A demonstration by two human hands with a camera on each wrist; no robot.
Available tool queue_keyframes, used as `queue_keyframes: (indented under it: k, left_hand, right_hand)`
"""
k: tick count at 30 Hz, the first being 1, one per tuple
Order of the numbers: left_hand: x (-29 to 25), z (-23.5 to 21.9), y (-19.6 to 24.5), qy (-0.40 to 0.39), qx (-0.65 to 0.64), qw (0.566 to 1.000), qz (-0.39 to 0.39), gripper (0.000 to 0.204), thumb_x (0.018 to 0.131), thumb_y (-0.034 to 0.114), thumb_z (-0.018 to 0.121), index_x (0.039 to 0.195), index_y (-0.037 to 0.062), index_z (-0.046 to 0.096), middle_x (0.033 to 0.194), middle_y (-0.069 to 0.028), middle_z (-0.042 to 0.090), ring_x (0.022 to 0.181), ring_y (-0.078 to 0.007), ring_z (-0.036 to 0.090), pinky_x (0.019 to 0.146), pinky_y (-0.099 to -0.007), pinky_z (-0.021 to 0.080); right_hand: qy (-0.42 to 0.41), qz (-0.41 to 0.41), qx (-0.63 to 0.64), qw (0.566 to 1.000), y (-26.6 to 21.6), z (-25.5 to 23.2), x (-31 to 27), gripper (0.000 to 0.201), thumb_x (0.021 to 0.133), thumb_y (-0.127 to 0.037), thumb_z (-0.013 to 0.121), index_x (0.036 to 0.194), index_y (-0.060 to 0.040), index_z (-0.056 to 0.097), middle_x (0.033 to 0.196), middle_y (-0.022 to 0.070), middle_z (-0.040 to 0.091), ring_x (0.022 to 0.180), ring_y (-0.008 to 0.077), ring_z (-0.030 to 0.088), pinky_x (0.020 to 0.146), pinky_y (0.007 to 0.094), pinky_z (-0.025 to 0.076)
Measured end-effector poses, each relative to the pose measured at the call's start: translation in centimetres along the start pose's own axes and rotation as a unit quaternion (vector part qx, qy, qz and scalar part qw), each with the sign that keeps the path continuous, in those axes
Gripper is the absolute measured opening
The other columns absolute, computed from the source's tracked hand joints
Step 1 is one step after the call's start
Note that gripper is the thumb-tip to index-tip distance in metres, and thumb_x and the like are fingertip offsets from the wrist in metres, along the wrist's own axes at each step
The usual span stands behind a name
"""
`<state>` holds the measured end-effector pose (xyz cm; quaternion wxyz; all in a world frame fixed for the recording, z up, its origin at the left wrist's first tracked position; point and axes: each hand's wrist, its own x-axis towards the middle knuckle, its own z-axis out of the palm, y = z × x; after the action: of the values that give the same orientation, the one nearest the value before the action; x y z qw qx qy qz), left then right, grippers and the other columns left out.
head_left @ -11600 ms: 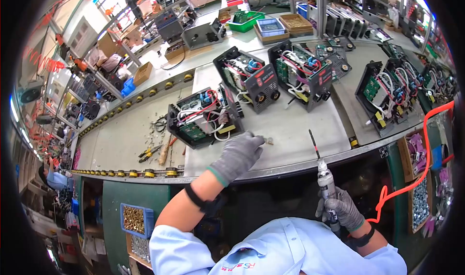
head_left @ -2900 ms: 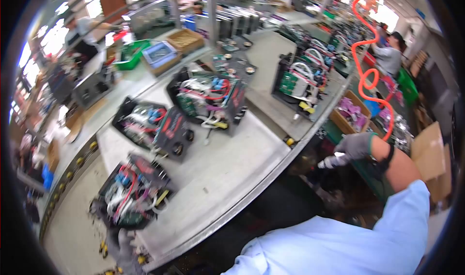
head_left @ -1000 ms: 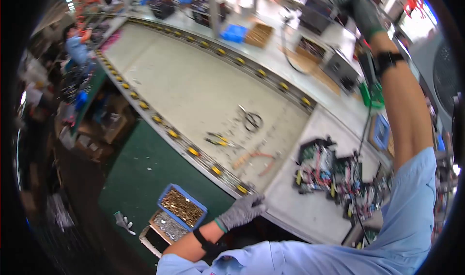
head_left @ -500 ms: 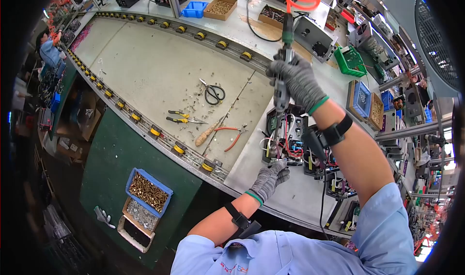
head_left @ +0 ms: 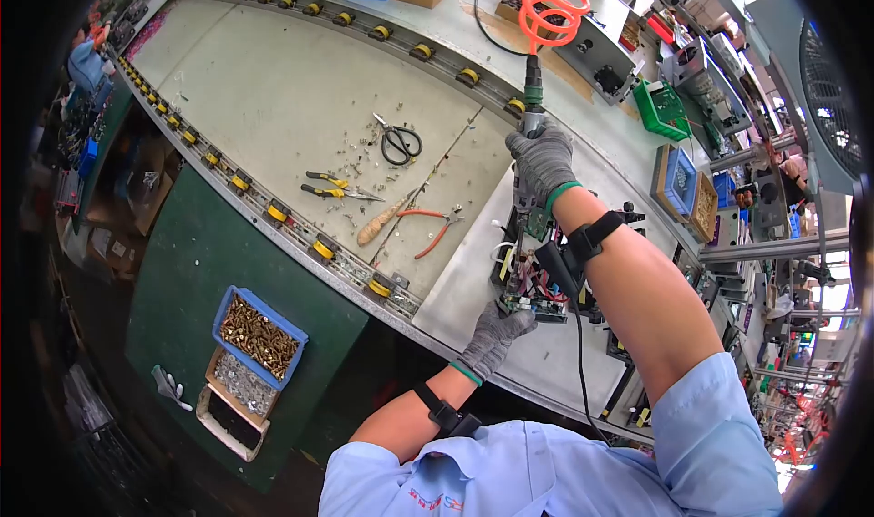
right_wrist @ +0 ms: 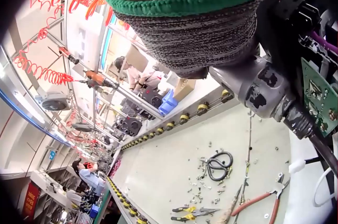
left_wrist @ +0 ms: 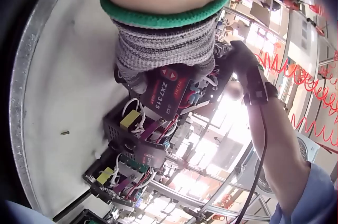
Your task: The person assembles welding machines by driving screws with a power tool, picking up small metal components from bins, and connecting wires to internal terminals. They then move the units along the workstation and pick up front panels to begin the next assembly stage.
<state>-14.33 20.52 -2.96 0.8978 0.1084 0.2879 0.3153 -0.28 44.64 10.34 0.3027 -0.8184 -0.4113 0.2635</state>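
Note:
My right hand (head_left: 546, 164) grips a grey power screwdriver (head_left: 534, 121), held upright over an open-topped welding machine (head_left: 539, 285). In the right wrist view the screwdriver's nose (right_wrist: 298, 119) points down beside a green circuit board (right_wrist: 318, 97); the bit's end is out of sight. My left hand (head_left: 494, 339) holds the near end of the same machine. The left wrist view shows its gloved fingers curled over the sides of the dark front panel (left_wrist: 165, 93), marked ZX7 315. Wires and boards lie exposed inside. Both hands wear grey knit gloves.
Scissors (head_left: 399, 144), yellow-handled pliers (head_left: 335, 187), a wooden-handled tool (head_left: 382, 223) and red-handled cutters (head_left: 435, 235) lie left among scattered screws. More open machines (left_wrist: 129, 176) stand beyond. An orange coiled hose (head_left: 546, 16) hangs above. A blue screw bin (head_left: 301, 342) sits lower left.
My right hand has come down from far above with the screwdriver to the machine. My left hand has gone from the bench edge to the machine's front panel, and the machine has turned slightly.

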Motion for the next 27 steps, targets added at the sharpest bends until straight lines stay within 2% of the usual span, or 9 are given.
queue_keyframes:
  k: [5, 14, 22, 27]
  left_hand:
    - [0.0, 0.7, 0.5, 0.014, -0.018, 1.0, -0.002, 0.048, 0.086, 0.013, 0.08, 0.128, 0.0046, 0.057, 0.118, -0.0063, 0.066, 0.105, -0.0193, 0.068, 0.091, -0.0377, 0.061]
    - [0.5, 0.4, 0.0, 0.025, -0.001, 1.0, 0.018, 0.046, 0.086, 0.014, 0.08, 0.126, 0.0032, 0.059, 0.115, -0.0073, 0.068, 0.102, -0.019, 0.07, 0.089, -0.0366, 0.061]
    - [0.3, 0.9, -0.1, 0.042, 0.012, 0.999, 0.015, 0.047, 0.087, 0.014, 0.079, 0.128, 0.0046, 0.059, 0.115, -0.0063, 0.068, 0.102, -0.0179, 0.069, 0.088, -0.0352, 0.061]
    - [0.6, 0.6, -0.2, 0.019, 0.029, 0.999, 0.034, 0.047, 0.088, 0.014, 0.078, 0.129, 0.005, 0.058, 0.114, -0.0049, 0.068, 0.102, -0.0166, 0.069, 0.086, -0.0338, 0.06]
  right_hand:
    - [0.04, 0.007, -0.011, 0.999, 2.2, -0.4, 1.2, 0.043, 0.074, -0.026, 0.078, 0.11, -0.0076, 0.064, 0.092, 0.0134, 0.07, 0.086, 0.0312, 0.068, 0.083, 0.0431, 0.054]
    - [0.041, 0.036, -0.003, 0.999, 2.2, -0.6, 1.1, 0.047, 0.074, -0.025, 0.076, 0.114, -0.0068, 0.063, 0.097, 0.0178, 0.07, 0.093, 0.0348, 0.069, 0.086, 0.044, 0.054]
    - [0.043, 0.031, -0.02, 0.998, 2.6, -1.3, 0.6, 0.048, 0.074, -0.025, 0.078, 0.114, -0.0056, 0.061, 0.097, 0.0166, 0.07, 0.093, 0.0354, 0.068, 0.087, 0.0455, 0.053]
    - [0.025, 0.039, -0.008, 0.999, 3.0, -1.6, 1.1, 0.046, 0.074, -0.024, 0.078, 0.113, -0.0064, 0.062, 0.096, 0.0157, 0.07, 0.092, 0.0331, 0.068, 0.086, 0.0439, 0.053]
